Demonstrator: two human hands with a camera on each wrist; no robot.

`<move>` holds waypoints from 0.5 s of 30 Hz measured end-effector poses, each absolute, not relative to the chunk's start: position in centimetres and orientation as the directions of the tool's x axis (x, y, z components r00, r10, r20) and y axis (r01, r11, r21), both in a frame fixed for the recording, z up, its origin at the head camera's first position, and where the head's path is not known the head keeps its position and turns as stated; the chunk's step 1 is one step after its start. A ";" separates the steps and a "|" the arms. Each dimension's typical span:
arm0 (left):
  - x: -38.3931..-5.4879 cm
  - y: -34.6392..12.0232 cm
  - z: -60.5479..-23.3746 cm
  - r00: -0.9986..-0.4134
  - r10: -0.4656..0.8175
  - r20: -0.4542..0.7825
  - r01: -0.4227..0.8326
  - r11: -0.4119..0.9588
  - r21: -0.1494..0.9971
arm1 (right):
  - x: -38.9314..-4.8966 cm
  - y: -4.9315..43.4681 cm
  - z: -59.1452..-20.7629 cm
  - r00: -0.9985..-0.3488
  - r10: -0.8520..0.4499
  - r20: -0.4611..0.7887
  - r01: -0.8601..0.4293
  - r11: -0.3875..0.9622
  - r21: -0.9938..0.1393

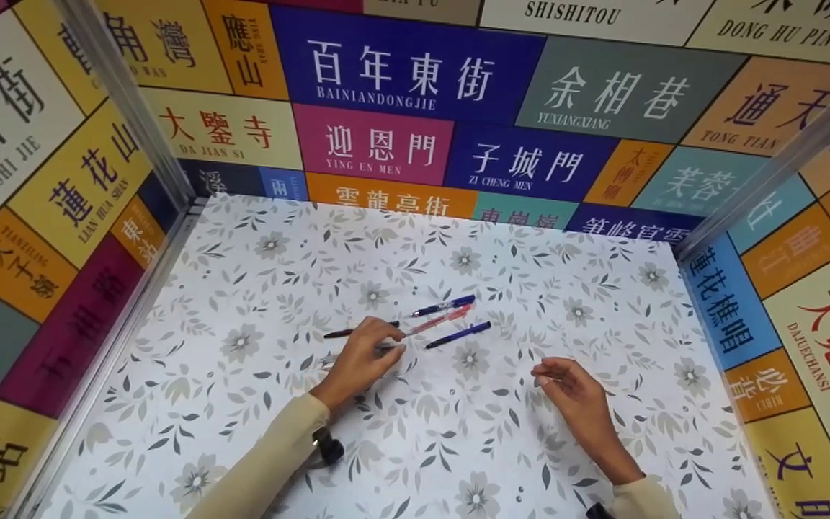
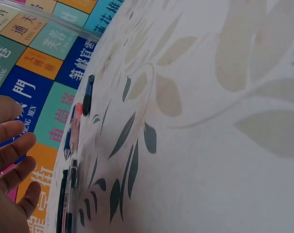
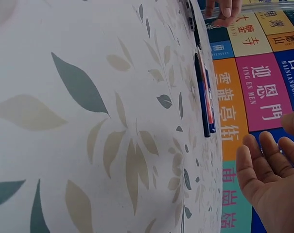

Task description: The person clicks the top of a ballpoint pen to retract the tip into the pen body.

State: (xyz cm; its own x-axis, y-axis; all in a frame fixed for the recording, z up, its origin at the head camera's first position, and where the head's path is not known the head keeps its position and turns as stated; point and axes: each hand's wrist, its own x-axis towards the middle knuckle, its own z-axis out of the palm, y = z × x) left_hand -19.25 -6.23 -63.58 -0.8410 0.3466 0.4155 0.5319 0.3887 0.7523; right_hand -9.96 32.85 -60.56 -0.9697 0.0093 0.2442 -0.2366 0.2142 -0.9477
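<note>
My left hand (image 1: 366,355) hovers over the left part of a loose group of pens, fingers bent loosely and nothing between them. Behind it lies a dark pen (image 1: 338,334), and a clear pen (image 1: 328,358) shows partly from under it. To its right, three pens lie side by side at a slant: a blue one with a clear barrel (image 1: 444,306), a pink one (image 1: 441,319) and a slim blue-and-black one (image 1: 458,335). My right hand (image 1: 579,396) is held off to the right of the pens, palm inward, fingers relaxed and holding nothing.
The pens lie on a white tabletop (image 1: 271,425) printed with grey flowers and leaves. Panels with coloured Chinese sign lettering (image 1: 408,65) enclose it at the back and both sides. Clear edging strips (image 1: 109,353) run along the panels' joints.
</note>
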 end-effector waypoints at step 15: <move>-20.5 -3.3 -63.7 -0.841 0.381 0.384 0.522 0.385 0.762 | -9.8 32.4 -60.9 -0.975 0.049 0.218 -0.205 0.192 -0.960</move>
